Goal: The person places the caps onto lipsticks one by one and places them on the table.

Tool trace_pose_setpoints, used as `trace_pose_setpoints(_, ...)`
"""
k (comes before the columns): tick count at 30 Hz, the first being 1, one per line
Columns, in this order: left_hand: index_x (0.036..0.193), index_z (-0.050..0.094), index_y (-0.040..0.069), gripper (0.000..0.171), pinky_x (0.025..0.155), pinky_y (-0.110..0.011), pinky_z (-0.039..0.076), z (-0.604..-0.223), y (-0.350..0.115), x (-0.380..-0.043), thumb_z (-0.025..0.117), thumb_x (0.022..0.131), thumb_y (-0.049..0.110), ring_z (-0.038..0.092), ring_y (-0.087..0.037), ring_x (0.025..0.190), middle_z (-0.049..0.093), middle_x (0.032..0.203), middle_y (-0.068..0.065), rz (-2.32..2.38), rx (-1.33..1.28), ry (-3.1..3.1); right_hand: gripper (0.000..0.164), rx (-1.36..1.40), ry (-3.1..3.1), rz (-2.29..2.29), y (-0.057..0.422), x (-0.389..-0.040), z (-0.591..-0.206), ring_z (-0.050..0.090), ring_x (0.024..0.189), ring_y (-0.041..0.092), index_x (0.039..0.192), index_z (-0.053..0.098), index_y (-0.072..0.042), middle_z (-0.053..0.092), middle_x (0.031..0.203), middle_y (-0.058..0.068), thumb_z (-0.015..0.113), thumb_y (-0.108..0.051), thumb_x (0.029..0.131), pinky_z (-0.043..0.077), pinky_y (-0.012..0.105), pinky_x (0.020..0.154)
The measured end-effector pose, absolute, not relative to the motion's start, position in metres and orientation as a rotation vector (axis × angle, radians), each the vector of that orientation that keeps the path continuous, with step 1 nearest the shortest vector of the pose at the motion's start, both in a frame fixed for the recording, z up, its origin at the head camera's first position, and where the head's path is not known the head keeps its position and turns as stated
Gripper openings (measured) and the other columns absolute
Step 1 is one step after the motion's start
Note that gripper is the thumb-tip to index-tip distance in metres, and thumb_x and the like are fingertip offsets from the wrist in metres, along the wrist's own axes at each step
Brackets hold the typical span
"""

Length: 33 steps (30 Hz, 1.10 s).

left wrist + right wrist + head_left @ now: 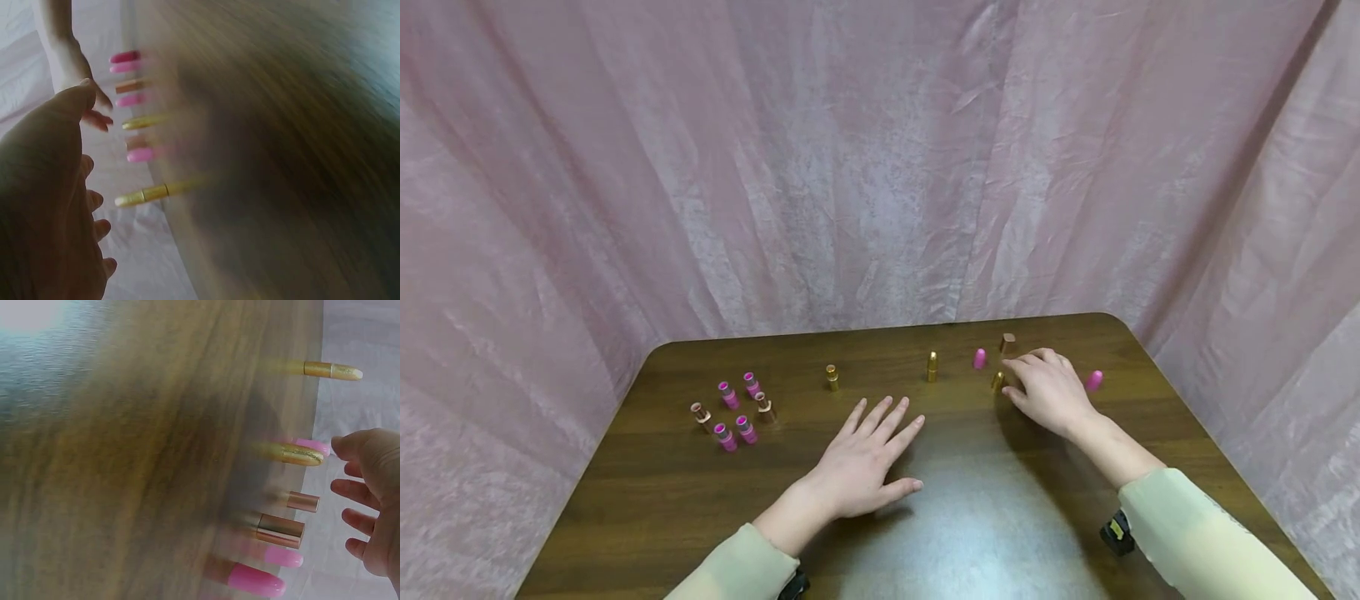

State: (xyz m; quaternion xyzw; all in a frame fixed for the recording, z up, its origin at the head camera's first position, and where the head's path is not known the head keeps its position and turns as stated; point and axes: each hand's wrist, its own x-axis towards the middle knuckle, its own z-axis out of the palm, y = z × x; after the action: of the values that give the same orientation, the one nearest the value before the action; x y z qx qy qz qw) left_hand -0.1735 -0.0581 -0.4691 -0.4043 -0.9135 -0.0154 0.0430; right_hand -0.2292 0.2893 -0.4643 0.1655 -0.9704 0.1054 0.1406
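My left hand (pixel 863 467) is spread over the middle of the table, fingers straight and apart, holding nothing. On the right, my right hand (pixel 1048 392) reaches over the table with loosely bent fingers. Its thumb and forefinger are close beside a gold lipstick cap (pixel 997 382), and the right wrist view shows a small gap between thumb and cap (pixel 303 454). A taller gold lipstick (pixel 932 367) stands upright between the hands. Around the right hand stand a pink cap (pixel 980 358), a copper-coloured cap (pixel 1008 342) and another pink cap (pixel 1095 380).
Several uncapped pink lipstick tubes (pixel 728 395) and two copper-coloured tubes (pixel 764 407) stand grouped at the table's left. A single gold tube (pixel 832 377) stands right of them. Behind the wooden table (pixel 647 500) hangs a pink curtain (pixel 850 167).
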Motion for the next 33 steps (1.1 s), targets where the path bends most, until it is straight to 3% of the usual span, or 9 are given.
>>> trace_pose_setpoints(7,0.165,0.013,0.028,0.085,0.123,-0.056,0.011,-0.469,-0.034,-0.177,0.039,0.098,0.074,0.009,-0.028,0.156,0.009,0.171,-0.007,-0.062,-1.294,-2.798,0.041,0.457,-2.867,0.328,0.287,-0.243,-0.463,0.053,0.121,0.041,0.126,0.071,-0.004,0.071,0.123,0.014,0.079,-0.020,0.089,0.037,0.061,0.102)
trace_pose_setpoints(12,0.165,0.009,0.031,0.083,0.123,-0.054,0.007,-0.469,-0.018,-0.186,0.033,0.099,0.075,0.007,-0.027,0.157,0.006,0.171,-0.004,-0.047,-1.295,-2.838,0.040,0.431,-2.910,0.347,0.283,-0.250,-0.464,0.053,0.121,0.040,0.125,0.071,-0.006,0.071,0.122,0.013,0.079,-0.020,0.088,0.037,0.060,0.101)
trace_pose_setpoints(19,0.166,0.013,0.030,0.083,0.123,-0.055,0.007,-0.473,0.005,-0.198,0.030,0.098,0.076,0.010,-0.029,0.156,0.011,0.171,-0.006,0.020,-1.283,-2.853,0.038,0.419,-2.957,0.306,0.280,-0.256,-0.465,0.055,0.119,0.040,0.122,0.073,-0.007,0.072,0.119,0.012,0.079,-0.021,0.087,0.039,0.059,0.098)
trace_pose_setpoints(26,0.166,0.014,0.030,0.082,0.123,-0.054,0.006,-0.476,0.017,-0.204,0.030,0.099,0.076,0.008,-0.027,0.157,0.009,0.171,-0.004,0.028,-1.266,-2.904,0.024,0.407,-2.969,0.283,0.282,-0.261,-0.469,0.057,0.112,0.040,0.106,0.075,-0.011,0.075,0.105,0.006,0.082,-0.021,0.085,0.041,0.058,0.092)
trace_pose_setpoints(33,0.165,0.017,0.030,0.082,0.123,-0.053,0.008,-0.477,0.022,-0.203,0.031,0.099,0.075,0.010,-0.026,0.156,0.012,0.171,-0.005,0.025,-1.264,-2.912,0.027,0.395,-2.976,0.288,0.280,-0.265,-0.471,0.058,0.109,0.039,0.107,0.076,-0.010,0.075,0.103,0.005,0.081,-0.021,0.083,0.041,0.057,0.090)
